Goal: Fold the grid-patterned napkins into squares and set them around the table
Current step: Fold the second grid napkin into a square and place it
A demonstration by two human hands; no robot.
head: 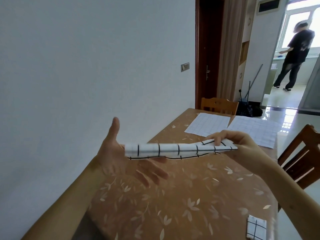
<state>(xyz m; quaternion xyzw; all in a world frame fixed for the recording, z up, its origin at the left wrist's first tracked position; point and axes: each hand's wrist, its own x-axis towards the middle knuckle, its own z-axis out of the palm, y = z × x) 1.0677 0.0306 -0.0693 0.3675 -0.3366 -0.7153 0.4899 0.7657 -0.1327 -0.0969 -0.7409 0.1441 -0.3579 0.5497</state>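
- While our right hand point(242, 142) pinches one end of the folded napkin point(169, 149) above the worktop point(190, 196), our left hand point(117, 158) lies open beneath it.
- We risk the fold sagging open from that one-ended grip.

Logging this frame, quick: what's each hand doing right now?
Left hand: open, fingers straight, under the left end of the folded napkin.
Right hand: pinches the napkin's right end.

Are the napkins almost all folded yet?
Not quite. One folded square sits on the table. A half-folded napkin is pinched by the right hand, over the open left hand. The flat napkin by the wall and the flat napkin beside it await folding.
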